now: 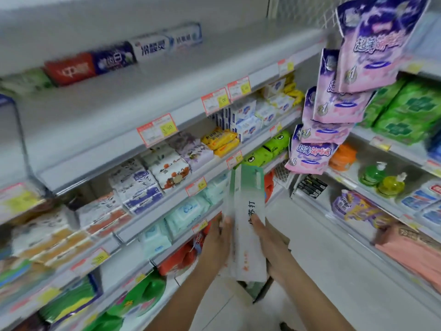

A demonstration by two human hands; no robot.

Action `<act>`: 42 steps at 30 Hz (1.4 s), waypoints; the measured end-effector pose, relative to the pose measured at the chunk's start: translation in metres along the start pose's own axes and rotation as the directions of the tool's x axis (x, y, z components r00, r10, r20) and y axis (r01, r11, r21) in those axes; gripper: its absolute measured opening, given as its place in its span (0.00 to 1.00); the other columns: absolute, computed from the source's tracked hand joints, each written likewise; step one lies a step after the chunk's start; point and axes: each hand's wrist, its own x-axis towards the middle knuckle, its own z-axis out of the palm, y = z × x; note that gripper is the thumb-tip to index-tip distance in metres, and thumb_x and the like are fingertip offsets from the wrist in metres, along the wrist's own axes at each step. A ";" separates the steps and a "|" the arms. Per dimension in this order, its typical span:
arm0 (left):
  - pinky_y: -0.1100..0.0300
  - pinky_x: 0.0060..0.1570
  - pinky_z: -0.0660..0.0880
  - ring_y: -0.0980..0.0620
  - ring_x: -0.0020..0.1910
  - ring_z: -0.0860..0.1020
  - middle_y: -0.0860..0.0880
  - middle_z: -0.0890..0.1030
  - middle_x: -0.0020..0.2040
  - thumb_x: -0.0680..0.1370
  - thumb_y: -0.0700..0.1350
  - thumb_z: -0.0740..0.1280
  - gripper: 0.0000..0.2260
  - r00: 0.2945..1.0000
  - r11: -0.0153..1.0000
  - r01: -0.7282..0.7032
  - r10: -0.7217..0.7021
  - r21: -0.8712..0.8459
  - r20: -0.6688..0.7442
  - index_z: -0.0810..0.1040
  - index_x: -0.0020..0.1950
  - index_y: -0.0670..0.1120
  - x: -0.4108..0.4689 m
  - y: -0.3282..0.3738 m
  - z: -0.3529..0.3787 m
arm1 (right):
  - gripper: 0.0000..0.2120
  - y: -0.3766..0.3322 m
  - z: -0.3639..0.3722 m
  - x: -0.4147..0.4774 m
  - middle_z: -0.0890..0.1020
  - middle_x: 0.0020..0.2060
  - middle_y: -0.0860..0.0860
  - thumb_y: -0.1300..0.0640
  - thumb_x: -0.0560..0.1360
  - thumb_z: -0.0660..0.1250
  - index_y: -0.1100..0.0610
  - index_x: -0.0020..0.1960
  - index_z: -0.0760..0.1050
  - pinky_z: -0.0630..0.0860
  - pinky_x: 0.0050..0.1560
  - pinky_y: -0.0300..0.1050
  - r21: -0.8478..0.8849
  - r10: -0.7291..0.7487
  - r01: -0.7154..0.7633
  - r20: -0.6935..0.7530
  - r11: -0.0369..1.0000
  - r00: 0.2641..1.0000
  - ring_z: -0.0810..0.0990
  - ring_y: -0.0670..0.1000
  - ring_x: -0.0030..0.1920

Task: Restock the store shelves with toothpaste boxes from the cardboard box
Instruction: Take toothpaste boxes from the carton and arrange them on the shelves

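Observation:
Both my hands hold a long white-and-green toothpaste box [249, 211] upright in front of the shelves. My left hand [218, 237] grips its left edge, apparently with a second white box behind it. My right hand [267, 235] grips the right side, thumb across the front. On the top shelf [167, 75] lies a row of toothpaste boxes [124, 56], red, dark blue and white-blue, end to end. Below my hands a dark-edged corner that may be the cardboard box [260, 290] shows, mostly hidden.
The left shelving carries soap bars [222, 139], tissue packs [140, 185] and wet wipes [183, 213] behind price tags. Pink-purple packets [334, 111] hang at upper right. The right shelving holds green packs [405, 111] and pump bottles [381, 177]. A light floor aisle [322, 247] runs between.

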 end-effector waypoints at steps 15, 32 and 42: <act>0.43 0.68 0.65 0.45 0.74 0.56 0.56 0.49 0.75 0.68 0.68 0.68 0.48 0.962 0.918 -0.223 0.155 0.327 0.223 0.30 0.68 0.72 -0.115 0.094 -0.153 | 0.23 -0.060 0.159 -0.114 0.85 0.48 0.55 0.37 0.73 0.57 0.51 0.53 0.80 0.80 0.34 0.45 0.279 -0.135 0.061 0.253 0.958 0.958 0.85 0.55 0.43; 0.61 0.60 0.68 0.55 0.58 0.69 0.53 0.67 0.58 0.70 0.58 0.72 0.40 0.775 0.690 -0.468 0.621 0.552 -0.120 0.48 0.70 0.75 -0.271 0.167 -0.315 | 0.23 -0.092 0.287 -0.221 0.83 0.55 0.46 0.52 0.70 0.65 0.50 0.65 0.71 0.78 0.52 0.38 0.192 -0.588 0.592 0.538 0.783 0.604 0.81 0.44 0.56; 0.63 0.46 0.77 0.59 0.48 0.79 0.59 0.76 0.59 0.68 0.55 0.71 0.38 0.818 0.528 -0.341 0.575 0.778 -0.031 0.56 0.72 0.69 -0.274 0.283 -0.407 | 0.22 -0.213 0.335 -0.208 0.80 0.55 0.43 0.58 0.74 0.70 0.54 0.67 0.70 0.72 0.44 0.25 -0.076 -0.785 0.885 0.432 0.460 0.445 0.79 0.36 0.52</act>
